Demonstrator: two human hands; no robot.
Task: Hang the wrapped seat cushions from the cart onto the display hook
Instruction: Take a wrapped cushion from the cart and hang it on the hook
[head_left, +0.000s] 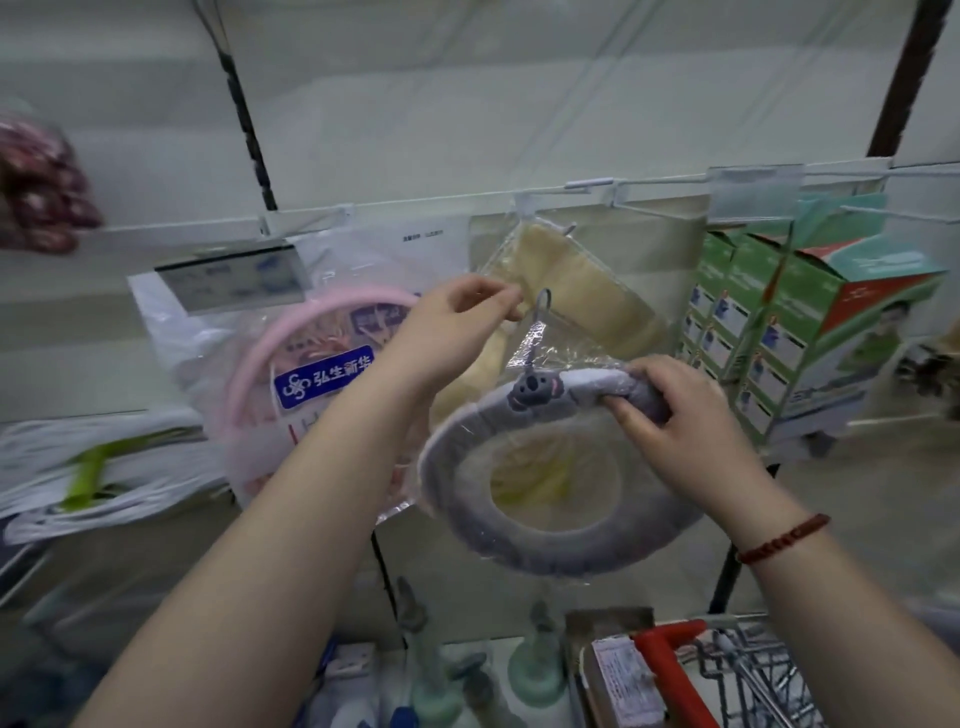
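Observation:
A grey ring-shaped seat cushion (545, 540) in clear plastic wrap, with a small grey animal head on its top, is held up in front of the shelf. My right hand (680, 421) grips its upper right rim. My left hand (457, 322) pinches the top of the wrap beside the cushion's small grey hanging loop (540, 306). A yellow wrapped cushion (576, 296) hangs behind from a white display hook (524, 205) on the wire rail. The cart (748, 675), with a red handle, shows at the bottom right.
A pink ring seat in a printed bag (311, 384) hangs to the left under a price tag. Green boxes (800, 332) hang on the right. White bags with a green handle (88, 473) lie at left. Brushes and bottles stand on the shelf below.

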